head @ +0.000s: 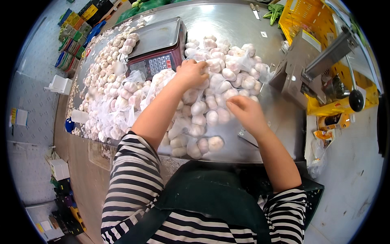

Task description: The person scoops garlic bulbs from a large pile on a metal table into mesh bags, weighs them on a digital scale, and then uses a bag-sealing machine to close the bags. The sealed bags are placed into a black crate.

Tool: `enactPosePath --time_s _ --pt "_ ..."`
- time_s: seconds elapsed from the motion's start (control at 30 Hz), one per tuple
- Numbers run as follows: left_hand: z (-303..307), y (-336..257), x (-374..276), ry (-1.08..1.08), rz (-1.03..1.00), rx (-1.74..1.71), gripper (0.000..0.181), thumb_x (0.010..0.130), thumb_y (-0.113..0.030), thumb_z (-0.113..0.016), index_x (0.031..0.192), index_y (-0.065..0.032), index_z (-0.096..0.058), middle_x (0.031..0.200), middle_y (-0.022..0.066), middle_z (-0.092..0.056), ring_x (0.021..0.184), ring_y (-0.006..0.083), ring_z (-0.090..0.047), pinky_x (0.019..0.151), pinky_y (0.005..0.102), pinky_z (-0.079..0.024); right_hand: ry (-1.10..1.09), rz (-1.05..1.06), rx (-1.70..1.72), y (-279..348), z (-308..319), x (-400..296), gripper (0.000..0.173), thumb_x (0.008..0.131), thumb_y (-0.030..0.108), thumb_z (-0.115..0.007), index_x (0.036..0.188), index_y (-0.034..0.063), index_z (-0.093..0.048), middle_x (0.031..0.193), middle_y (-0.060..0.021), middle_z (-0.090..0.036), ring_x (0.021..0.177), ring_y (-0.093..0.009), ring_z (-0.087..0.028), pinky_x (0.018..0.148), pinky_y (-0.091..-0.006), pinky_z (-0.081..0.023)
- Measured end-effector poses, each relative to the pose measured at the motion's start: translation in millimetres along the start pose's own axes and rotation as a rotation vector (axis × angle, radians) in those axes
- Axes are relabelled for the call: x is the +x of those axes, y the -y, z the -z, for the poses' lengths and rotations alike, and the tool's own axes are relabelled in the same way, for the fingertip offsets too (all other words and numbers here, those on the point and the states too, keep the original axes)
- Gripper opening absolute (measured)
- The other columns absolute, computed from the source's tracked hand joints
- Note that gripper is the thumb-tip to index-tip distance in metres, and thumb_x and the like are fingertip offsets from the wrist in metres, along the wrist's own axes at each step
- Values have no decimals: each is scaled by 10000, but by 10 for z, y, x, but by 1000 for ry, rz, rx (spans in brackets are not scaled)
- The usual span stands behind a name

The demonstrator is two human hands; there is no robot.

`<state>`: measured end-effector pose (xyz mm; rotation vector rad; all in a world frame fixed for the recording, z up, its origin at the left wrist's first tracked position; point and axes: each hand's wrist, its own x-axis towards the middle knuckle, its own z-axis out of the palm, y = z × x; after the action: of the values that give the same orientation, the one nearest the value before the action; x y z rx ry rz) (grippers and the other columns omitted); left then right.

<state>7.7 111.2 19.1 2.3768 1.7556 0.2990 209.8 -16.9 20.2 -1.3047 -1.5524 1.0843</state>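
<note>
Many white and pinkish garlic bulbs [229, 74] lie heaped before me, a good part of them in clear plastic or white net bags [186, 125]. My left hand [192, 73] reaches over the middle of the heap, its curled fingers touching bulbs beside the scale; whether it grips any is hidden. To the right of the heap's front, my right hand [248, 114] hovers with bent fingers and the thumb close to them. Nothing plainly shows in it. Left of my forearm, more bagged garlic [114, 105] merges with loose bulbs [112, 58].
A dark red digital scale [160, 29] with a steel pan stands behind the heap on the steel table [231, 18]. At right are a lever-handled metal device [327, 58] and a yellow crate [288, 18]. Knives [255, 12] and leafy greens [274, 13] lie at the back.
</note>
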Motion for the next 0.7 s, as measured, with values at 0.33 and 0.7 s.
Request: enactPosePath --time_s 0.33,0.7 --pt "-215 65 -4 -255 -187 -165 252 741 -169 -626 991 -177 -658 1059 82 -563 1020 299 -488 879 400 -399 -221 54 -495 -347 -437 824 254 810 276 -600 922 56 -660 782 -129 -618 718 -261 -590 670 -349 -462" --pt "-26 -13 -78 -120 -375 -486 477 815 -218 -593 1238 -35 -469 1212 169 -496 1128 334 -453 925 375 -404 -181 21 238 6 1 1093 228 844 212 -618 862 -13 -651 735 7 -574 658 -70 -486 585 -230 -389"
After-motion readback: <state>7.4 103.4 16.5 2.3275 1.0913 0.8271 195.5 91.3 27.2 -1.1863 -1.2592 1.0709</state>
